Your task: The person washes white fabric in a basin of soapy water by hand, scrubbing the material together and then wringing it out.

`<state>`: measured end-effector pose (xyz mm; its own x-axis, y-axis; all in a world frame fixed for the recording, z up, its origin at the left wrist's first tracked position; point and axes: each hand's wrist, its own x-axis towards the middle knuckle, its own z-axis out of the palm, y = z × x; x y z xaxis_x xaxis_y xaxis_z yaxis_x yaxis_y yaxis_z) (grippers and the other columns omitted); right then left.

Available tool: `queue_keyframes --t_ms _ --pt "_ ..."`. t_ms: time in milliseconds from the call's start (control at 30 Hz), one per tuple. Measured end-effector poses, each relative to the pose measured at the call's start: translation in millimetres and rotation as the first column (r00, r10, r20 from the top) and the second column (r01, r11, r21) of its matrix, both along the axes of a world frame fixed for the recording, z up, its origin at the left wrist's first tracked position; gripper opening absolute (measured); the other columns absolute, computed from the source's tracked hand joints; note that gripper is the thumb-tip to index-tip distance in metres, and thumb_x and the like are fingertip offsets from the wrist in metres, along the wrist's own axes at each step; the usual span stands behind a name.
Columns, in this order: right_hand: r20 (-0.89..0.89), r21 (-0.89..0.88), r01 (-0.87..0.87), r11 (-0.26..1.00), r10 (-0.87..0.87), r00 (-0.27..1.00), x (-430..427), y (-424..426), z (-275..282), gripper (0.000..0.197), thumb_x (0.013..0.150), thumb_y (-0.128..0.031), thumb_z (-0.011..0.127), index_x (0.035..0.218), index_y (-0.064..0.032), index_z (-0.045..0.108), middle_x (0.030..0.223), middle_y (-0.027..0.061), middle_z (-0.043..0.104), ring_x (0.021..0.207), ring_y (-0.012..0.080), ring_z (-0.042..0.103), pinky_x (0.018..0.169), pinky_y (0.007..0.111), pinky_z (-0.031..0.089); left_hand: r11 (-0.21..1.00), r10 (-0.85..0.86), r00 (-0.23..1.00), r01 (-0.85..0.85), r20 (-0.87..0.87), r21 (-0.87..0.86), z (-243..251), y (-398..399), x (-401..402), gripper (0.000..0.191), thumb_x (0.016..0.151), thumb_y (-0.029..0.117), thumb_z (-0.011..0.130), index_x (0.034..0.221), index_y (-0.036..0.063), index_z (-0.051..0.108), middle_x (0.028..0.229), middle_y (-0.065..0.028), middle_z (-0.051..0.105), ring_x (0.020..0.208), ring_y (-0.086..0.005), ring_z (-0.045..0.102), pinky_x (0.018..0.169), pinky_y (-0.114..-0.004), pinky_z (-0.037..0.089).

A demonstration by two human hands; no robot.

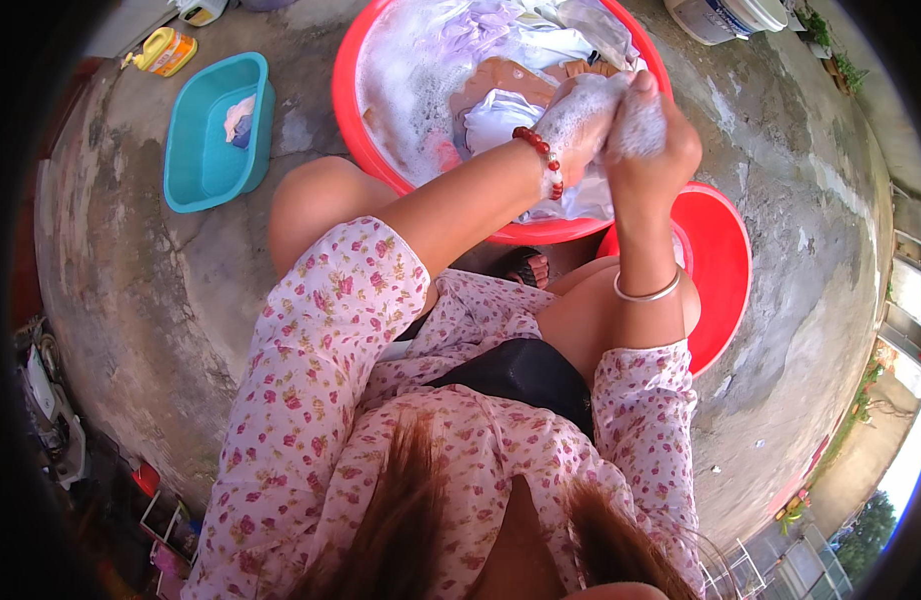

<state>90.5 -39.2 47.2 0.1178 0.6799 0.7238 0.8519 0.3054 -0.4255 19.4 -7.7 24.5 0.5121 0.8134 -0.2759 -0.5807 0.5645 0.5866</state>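
Note:
My left hand (580, 124), with a red bead bracelet at the wrist, and my right hand (652, 131), below which a silver bangle (648, 291) sits on the forearm, press together over the right part of a large red basin (346, 97). Both have curled fingers and are covered in white lather, which hides whether cloth is between them. Inside the basin are suds (408, 67), a lilac garment (472, 26), a white cloth (502, 120) and something brown and wet (513, 79). More pale cloth (588, 199) lies below my hands.
A red bucket or basin (719, 277) stands by my right knee. To the left sits a turquoise tub (177, 169) holding a small pink and blue cloth (240, 124). Beyond it is a yellow detergent jug (168, 51). A white pail (708, 19) stands at upper right on the worn concrete (790, 247).

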Motion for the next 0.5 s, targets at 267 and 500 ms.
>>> queue_keyframes --t_ms 267,500 --pt "0.013 -0.011 -0.007 1.000 0.007 1.000 -18 -3 -2 0.024 0.079 -0.022 0.057 0.064 -0.0027 0.058 0.055 0.0160 0.052 0.052 0.0323 0.051 0.048 0.035 0.040 0.998 0.008 0.972 0.009 0.233 -0.069 -1 0 -10 0.016 0.086 0.025 0.048 0.081 0.0104 0.051 0.073 0.0028 0.050 0.065 -0.0083 0.048 0.057 -0.024 0.039" --pt "-0.149 -0.287 0.223 0.931 -0.274 0.950 16 12 7 0.036 0.084 -0.029 0.056 0.067 0.0031 0.059 0.049 0.0125 0.049 0.045 0.0141 0.042 0.046 0.029 0.038 0.997 -0.073 0.994 0.070 0.083 0.044 -1 -5 2 0.013 0.086 0.024 0.050 0.089 0.0111 0.051 0.078 0.0038 0.053 0.070 -0.0064 0.050 0.061 -0.022 0.042"
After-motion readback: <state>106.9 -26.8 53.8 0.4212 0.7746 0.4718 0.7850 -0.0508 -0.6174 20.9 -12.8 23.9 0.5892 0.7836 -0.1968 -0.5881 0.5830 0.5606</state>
